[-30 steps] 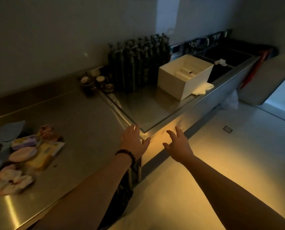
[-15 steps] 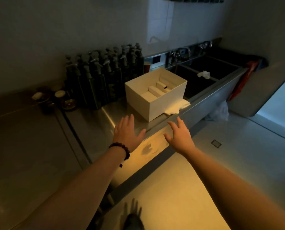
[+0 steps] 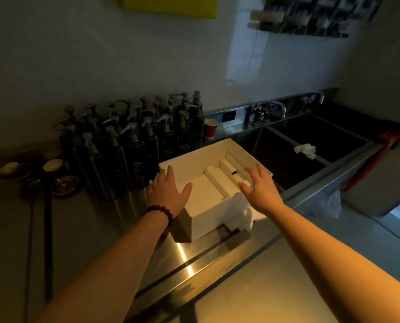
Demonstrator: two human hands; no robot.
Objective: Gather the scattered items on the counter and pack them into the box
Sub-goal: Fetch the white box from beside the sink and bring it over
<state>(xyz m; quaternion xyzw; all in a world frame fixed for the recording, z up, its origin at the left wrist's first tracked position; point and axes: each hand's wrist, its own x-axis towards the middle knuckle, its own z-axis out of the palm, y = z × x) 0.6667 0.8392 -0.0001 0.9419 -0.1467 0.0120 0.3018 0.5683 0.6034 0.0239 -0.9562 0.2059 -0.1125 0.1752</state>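
A white box stands open at mid-frame on the steel table, holding white inserts that form stepped compartments. The left hand hovers at its left rim, the right hand over its right corner, both with fingers spread and gripping nothing. A white cloth lies against the box's right side. Dark pump bottles crowd behind it at left; the sink at right holds a crumpled tissue.

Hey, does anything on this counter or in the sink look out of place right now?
A crumpled white cloth is draped over the divider between the two sink basins, and another white cloth is bunched under the box's right corner. Nothing looks spilled or broken.
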